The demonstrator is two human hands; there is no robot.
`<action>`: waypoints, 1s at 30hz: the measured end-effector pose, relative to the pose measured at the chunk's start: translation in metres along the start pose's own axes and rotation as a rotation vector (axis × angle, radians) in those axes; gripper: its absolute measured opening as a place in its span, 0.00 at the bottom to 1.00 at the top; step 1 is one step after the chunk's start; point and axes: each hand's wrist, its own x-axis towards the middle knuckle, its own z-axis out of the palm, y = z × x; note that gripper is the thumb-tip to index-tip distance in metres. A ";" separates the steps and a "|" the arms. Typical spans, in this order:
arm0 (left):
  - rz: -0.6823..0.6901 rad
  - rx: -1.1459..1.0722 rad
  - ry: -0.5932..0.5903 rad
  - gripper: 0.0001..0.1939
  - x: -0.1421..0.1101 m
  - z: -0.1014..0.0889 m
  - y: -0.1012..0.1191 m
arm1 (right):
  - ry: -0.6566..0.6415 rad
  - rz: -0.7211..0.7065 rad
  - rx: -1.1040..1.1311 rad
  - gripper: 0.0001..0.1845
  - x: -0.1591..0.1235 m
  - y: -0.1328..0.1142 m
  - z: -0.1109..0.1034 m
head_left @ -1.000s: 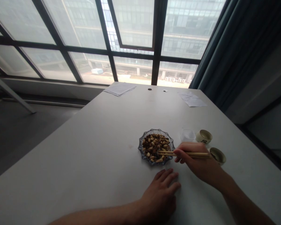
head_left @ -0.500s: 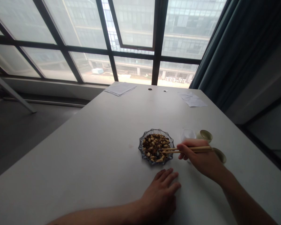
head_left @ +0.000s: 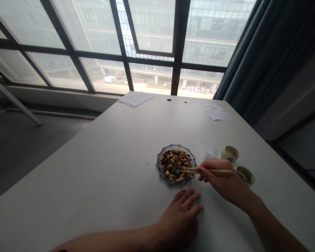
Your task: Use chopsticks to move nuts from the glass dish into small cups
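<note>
Chopsticks [head_left: 217,172] crosswise, pointing left at nuts [head_left: 172,161], pinched by right hand [head_left: 224,180], left hand [head_left: 181,215] spread

Honestly can't make out a single word here. Closest thing to writing is a small dark mark [head_left: 230,159] on the outside of the pale cup [head_left: 230,154], the farther of the two. Looks kinda boxy, but it's way too tiny and blurry for me to say if it's a character, a logo or just decoration. The papers at the far end of the table [head_left: 115,147], a stack [head_left: 135,99] on the left and some paper [head_left: 217,112] on the right, are too washed out to read.
</note>
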 end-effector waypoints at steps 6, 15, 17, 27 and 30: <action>0.001 0.005 0.005 0.22 0.000 0.001 0.001 | 0.034 -0.076 -0.019 0.19 -0.004 -0.003 -0.007; 0.004 0.007 0.013 0.22 0.001 0.002 -0.001 | -0.082 -0.037 -0.020 0.22 -0.001 -0.003 0.002; 0.006 0.005 0.007 0.22 0.000 0.002 -0.001 | -0.077 -0.026 -0.028 0.23 -0.001 -0.004 0.003; 0.002 0.012 0.013 0.22 0.001 0.001 -0.001 | -0.046 -0.024 -0.017 0.26 -0.002 -0.001 0.007; -0.001 0.010 0.007 0.22 0.001 0.002 -0.001 | 0.003 -0.038 -0.022 0.25 -0.007 -0.009 -0.005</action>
